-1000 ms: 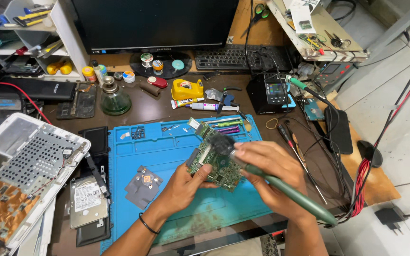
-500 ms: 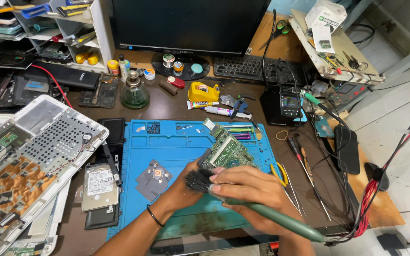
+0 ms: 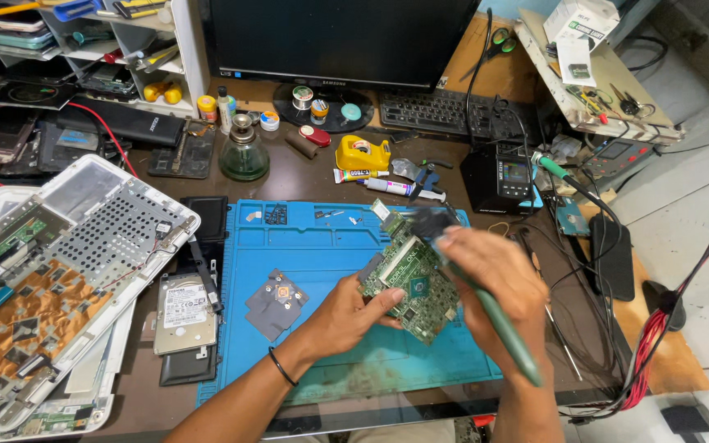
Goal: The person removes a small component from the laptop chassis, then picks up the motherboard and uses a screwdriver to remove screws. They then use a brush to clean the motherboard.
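Right hand (image 3: 494, 283) is gripping a green-handled brush (image 3: 486, 308), now sweeping higher across the circuit board (image 3: 412, 283). Left hand (image 3: 350, 312) is still pinching the board's edge, tilting it above the blue mat (image 3: 305, 246).

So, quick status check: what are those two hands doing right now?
Left hand grips green circuit board over blue mat. Right hand holds green-handled brush, bristles at the board's top edge. Grey heatsink plate lies nearby, clear of the hands.
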